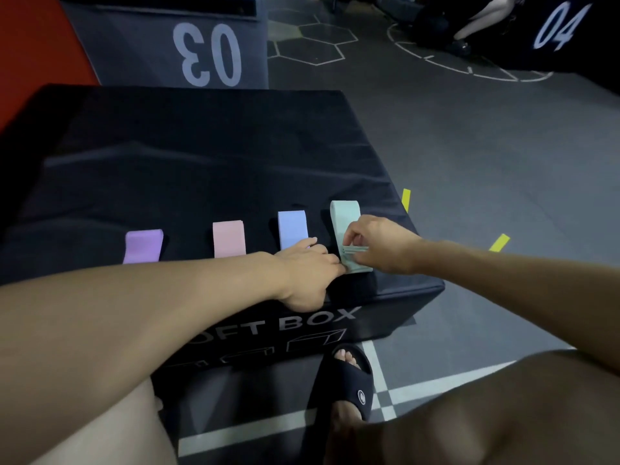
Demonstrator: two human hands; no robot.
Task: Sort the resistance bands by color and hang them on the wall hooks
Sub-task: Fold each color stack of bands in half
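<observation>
Four folded resistance bands lie in a row near the front edge of a black soft box [201, 156]: purple [143, 246], pink [229, 237], blue [292, 228] and mint green [345, 217]. The green one is a small stack of bands. My right hand [379, 245] pinches the near end of the green stack from the right. My left hand [307, 273] pinches the same end from the left, and its fingers reach over the blue band's near end. No wall hooks are in view.
A grey box marked 03 [208, 52] stands behind the soft box, and a dark one marked 04 [563, 28] is at the far right. A person sits on the floor at the top right [469, 21]. My sandalled foot [349, 380] rests by the box front.
</observation>
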